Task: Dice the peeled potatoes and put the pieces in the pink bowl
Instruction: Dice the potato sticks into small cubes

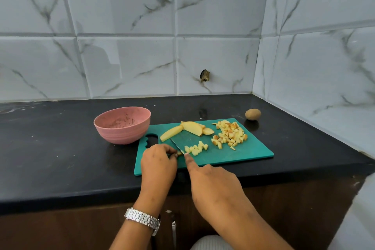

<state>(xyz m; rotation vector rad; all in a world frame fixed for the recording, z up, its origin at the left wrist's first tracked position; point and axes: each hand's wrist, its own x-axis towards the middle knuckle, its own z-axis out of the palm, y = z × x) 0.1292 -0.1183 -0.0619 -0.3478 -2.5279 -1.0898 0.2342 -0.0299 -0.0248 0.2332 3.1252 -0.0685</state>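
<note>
Yellow potato dice [230,135] piled on green board [223,158], slices [191,128] beside

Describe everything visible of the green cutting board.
The cutting board is teal, plastic-looking, rectangular with rounded corners and a wavy-edged grip hole at its left end. It lies flat on the black counter, close to the front edge. It carries potato slices, a large heap of dice, a smaller heap and the knife blade. The left hand, pinching a potato end, rests on its left part; the pink bowl sits by its far left corner.
</note>
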